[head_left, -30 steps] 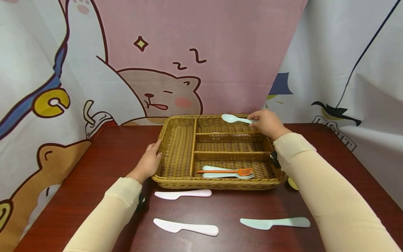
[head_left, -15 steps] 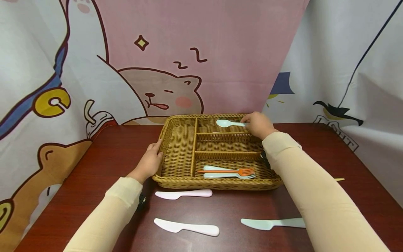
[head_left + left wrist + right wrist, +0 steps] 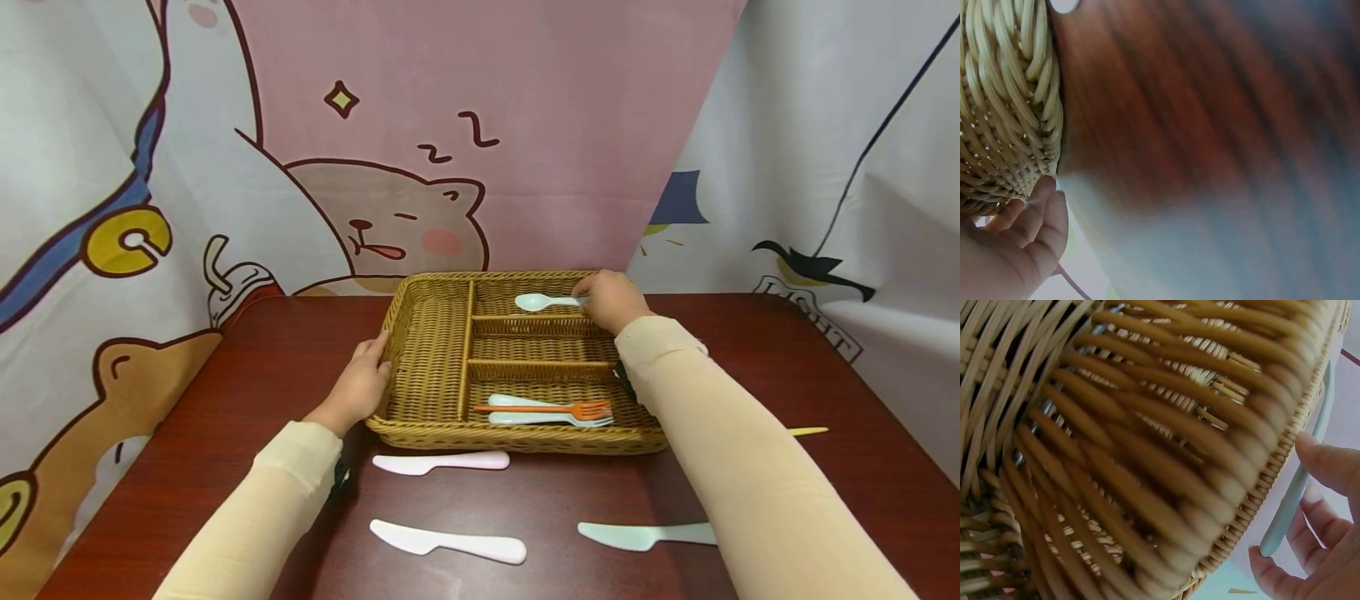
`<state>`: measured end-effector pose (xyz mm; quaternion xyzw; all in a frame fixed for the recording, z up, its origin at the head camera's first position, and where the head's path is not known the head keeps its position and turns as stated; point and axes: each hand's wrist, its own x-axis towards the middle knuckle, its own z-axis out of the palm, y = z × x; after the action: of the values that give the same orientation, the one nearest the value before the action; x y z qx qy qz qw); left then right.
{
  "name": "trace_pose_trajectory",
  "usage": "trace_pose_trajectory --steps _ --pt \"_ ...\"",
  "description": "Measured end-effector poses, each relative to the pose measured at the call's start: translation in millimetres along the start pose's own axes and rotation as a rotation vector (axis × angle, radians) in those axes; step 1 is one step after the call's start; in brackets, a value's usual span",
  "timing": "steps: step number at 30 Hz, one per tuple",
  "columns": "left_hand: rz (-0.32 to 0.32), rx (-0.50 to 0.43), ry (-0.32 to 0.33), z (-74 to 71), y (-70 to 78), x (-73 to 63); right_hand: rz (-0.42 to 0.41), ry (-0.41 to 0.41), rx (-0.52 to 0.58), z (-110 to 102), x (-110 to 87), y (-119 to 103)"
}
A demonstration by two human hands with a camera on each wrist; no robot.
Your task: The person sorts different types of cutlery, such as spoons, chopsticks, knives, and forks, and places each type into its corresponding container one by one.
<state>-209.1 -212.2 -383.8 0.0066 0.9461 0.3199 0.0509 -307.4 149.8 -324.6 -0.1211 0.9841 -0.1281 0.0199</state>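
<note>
Since a second ago, the right hand [image 3: 613,302] has carried the spoon [image 3: 534,302] a little leftward and lower, to the basket's back compartment on the right. Patterned cloth [image 3: 570,125] hangs behind a dark red table [image 3: 757,358]. On the table sits the wicker basket [image 3: 427,358], split into one long compartment at left and three at right, front to back. At its left side, the left hand [image 3: 358,387] holds the rim, fingers against the outer wall. Near the front edge lie a pink knife [image 3: 442,462], just beside the basket, a white knife [image 3: 450,542] nearer the person, and a green knife [image 3: 637,536], its handle partly behind the right sleeve [image 3: 750,467]. An orange fork [image 3: 540,408] lies across pale cutlery [image 3: 517,418] in the front compartment. Thumb and fingers of the right hand pinch the spoon's handle, bowl pointing left; whether it touches the basket's floor cannot be told. Past the sleeve shows a yellow tip [image 3: 810,431].
</note>
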Motion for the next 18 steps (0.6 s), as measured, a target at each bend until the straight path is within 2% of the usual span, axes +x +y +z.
trace_pose_trajectory --steps 5,12,18 --pt "0.002 -0.005 0.003 -0.4 0.2 -0.1 0.032 -0.006 -0.031 2.1 3.5 -3.0" --pt "0.006 -0.020 0.003 -0.7 0.6 -0.8 0.032 -0.022 -0.008 6.6 6.9 -5.2" --pt "0.014 -0.027 0.014 -0.2 -1.0 -0.2 0.036 -0.038 -0.038 4.7 7.2 -7.4"
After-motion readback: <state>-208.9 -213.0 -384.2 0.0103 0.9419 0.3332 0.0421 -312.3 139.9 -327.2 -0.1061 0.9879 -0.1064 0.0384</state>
